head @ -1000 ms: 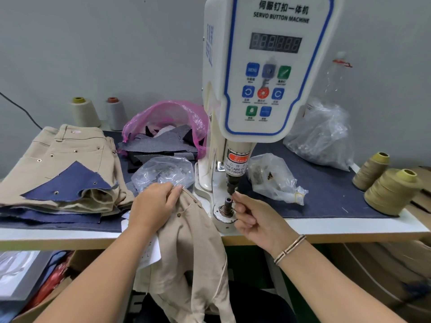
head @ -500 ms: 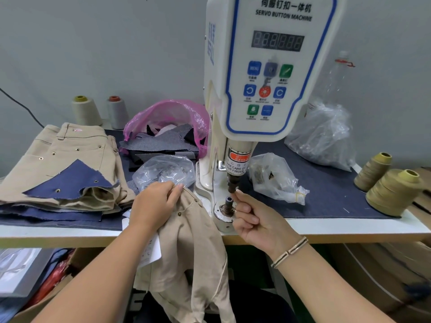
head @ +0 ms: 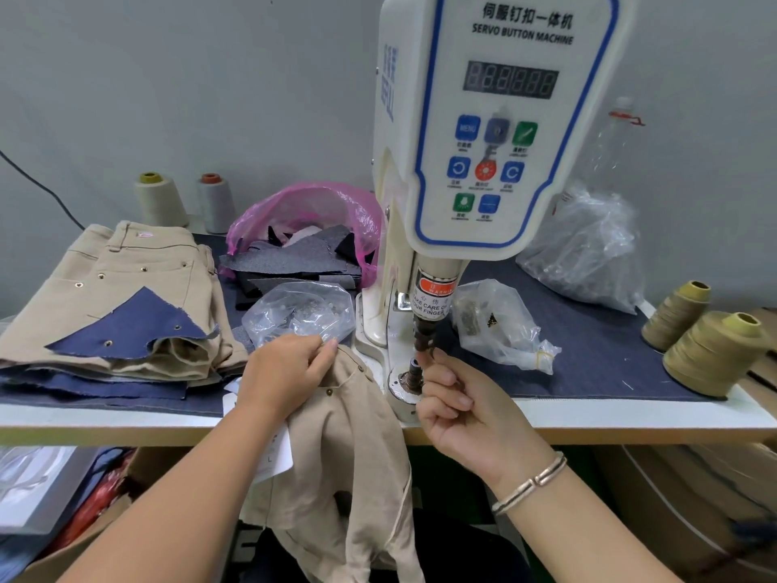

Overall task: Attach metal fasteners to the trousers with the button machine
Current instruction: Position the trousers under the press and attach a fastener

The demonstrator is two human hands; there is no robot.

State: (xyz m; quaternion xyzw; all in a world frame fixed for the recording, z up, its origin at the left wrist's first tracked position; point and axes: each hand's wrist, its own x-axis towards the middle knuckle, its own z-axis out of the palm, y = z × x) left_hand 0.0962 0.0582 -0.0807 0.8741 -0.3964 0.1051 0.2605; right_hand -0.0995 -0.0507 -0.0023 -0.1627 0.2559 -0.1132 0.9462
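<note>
Gripping the trousers (head: 344,448), left hand (head: 286,372) waits; right hand's (head: 458,410) fingers (head: 435,358) pinch at the punch (head: 422,336).

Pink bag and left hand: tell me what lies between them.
In the head view, a clear bag of fasteners lies between the pink bag and the left hand, on grey fabric scraps.

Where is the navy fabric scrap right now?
In the head view it lies at the left, on top of the folded tan trousers: the navy scrap sits left of the clear fastener bag.
</note>
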